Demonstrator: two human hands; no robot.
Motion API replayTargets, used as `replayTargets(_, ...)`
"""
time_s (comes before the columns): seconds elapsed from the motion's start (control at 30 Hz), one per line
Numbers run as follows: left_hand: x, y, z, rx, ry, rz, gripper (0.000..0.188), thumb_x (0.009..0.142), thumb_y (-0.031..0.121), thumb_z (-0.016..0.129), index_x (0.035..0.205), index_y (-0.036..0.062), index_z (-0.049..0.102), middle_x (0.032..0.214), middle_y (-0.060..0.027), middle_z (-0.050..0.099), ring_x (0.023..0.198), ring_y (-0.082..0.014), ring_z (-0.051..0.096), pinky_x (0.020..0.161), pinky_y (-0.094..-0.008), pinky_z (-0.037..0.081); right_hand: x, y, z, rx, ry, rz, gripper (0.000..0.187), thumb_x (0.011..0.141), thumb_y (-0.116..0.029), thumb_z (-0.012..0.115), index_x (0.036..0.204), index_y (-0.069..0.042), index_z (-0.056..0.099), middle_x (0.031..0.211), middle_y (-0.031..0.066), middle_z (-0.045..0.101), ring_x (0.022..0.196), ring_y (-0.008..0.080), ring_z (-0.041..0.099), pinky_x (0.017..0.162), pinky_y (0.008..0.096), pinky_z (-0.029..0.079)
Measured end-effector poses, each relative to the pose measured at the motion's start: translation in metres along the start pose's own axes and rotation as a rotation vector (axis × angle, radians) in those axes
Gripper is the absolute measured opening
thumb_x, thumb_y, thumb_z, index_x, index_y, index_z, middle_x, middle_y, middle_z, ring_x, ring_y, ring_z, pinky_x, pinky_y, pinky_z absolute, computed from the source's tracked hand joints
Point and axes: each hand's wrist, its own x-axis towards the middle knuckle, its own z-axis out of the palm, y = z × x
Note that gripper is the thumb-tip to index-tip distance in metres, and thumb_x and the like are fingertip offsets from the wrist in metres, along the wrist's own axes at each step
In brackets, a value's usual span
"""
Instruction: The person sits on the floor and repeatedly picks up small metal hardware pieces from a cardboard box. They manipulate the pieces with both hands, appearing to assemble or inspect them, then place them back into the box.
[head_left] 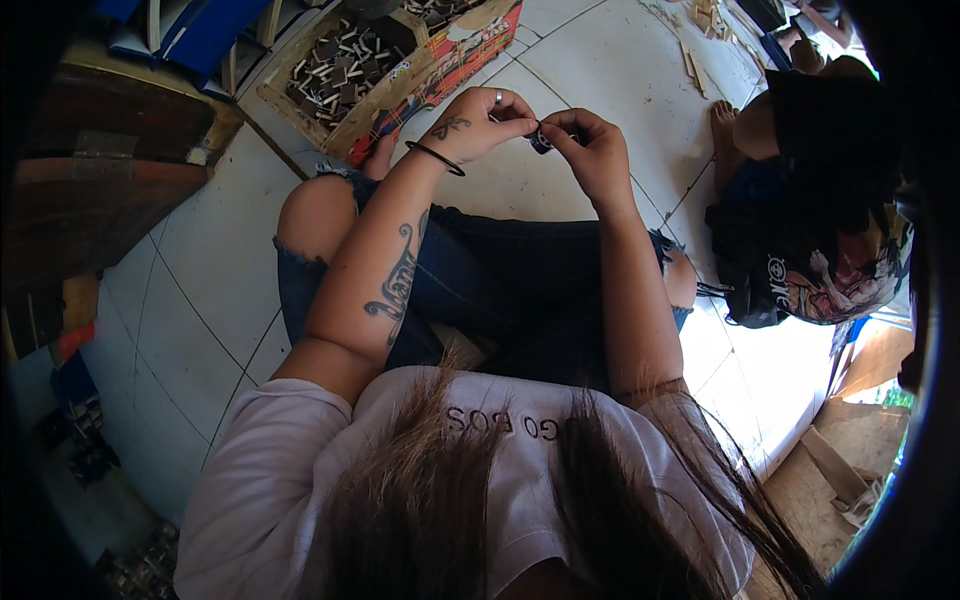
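Observation:
Above my lap, my left hand (488,125) and my right hand (592,150) meet with fingertips nearly touching. Both pinch a small black piece with white print (541,141), perhaps a tag or a bit of cord. The fingers cover much of it, so its exact kind does not show. A ring sits on a left finger, and a thin black band (437,158) circles that wrist.
Ahead to the left stands an open wooden box (440,62) with printed red sides, filled with small dark square pieces and pale sticks (345,68). A wooden cabinet (110,165) is at left. On the right sits another person (800,130), beside a black printed bag (810,275). Wood scraps (692,66) lie on the tiled floor.

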Motion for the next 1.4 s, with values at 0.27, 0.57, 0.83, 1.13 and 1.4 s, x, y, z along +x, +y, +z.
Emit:
replayTargets(0.27, 0.002, 0.002, 0.004, 0.029, 0.007, -0.033, 0.024, 0.082, 0.027, 0.064, 0.087, 0.0035, 0.064, 0.075, -0.0031, 0.063, 0.069, -0.0094, 0.057, 0.065, -0.0251, 0.045, -0.001, -0.004, 0.002, -0.199, 0.049, -0.108, 0.013, 0.073, -0.008, 0.067, 0.082, 0.000, 0.064, 0.074, 0.0079, 0.065, 0.066, 0.0138, 0.062, 0.064, 0.0248, 0.049)
replayTargets(0.57, 0.000, 0.010, 0.004, 0.097, 0.006, -0.022, 0.022, 0.083, 0.025, 0.062, 0.088, 0.0034, 0.063, 0.075, -0.0030, 0.064, 0.068, -0.0099, 0.057, 0.064, -0.0248, 0.045, -0.004, -0.011, 0.002, -0.308, 0.078, -0.155, 0.009, 0.072, -0.006, 0.066, 0.077, 0.000, 0.064, 0.077, 0.0099, 0.064, 0.070, 0.0192, 0.065, 0.067, 0.0285, 0.052)
replayTargets(0.83, 0.001, -0.001, 0.012, -0.173, 0.050, -0.005, 0.019, 0.084, 0.019, 0.060, 0.089, 0.0006, 0.063, 0.080, -0.0060, 0.066, 0.075, -0.0115, 0.061, 0.071, -0.0245, 0.047, -0.002, -0.014, 0.003, -0.425, 0.105, -0.335, 0.006, 0.070, -0.007, 0.067, 0.073, -0.003, 0.064, 0.074, 0.0069, 0.061, 0.071, 0.0213, 0.058, 0.062, 0.0297, 0.051)
replayTargets(1.13, 0.000, -0.006, 0.014, -0.558, 0.041, -0.149, 0.017, 0.085, 0.018, 0.059, 0.091, 0.0023, 0.062, 0.082, -0.0035, 0.065, 0.080, -0.0096, 0.060, 0.076, -0.0237, 0.045, 0.001, -0.010, 0.006, -0.413, 0.159, -0.448, 0.004, 0.072, -0.006, 0.066, 0.074, -0.004, 0.063, 0.072, 0.0062, 0.060, 0.068, 0.0214, 0.057, 0.062, 0.0320, 0.047)
replayTargets(1.4, 0.005, -0.008, 0.022, -0.375, 0.124, -0.115, 0.023, 0.086, 0.024, 0.061, 0.094, 0.0027, 0.061, 0.087, -0.0027, 0.063, 0.079, -0.0098, 0.058, 0.074, -0.0228, 0.045, 0.006, 0.007, 0.004, -0.032, 0.135, -0.036, 0.013, 0.080, -0.010, 0.065, 0.085, 0.001, 0.064, 0.073, 0.0063, 0.064, 0.065, 0.0092, 0.058, 0.061, 0.0224, 0.045)
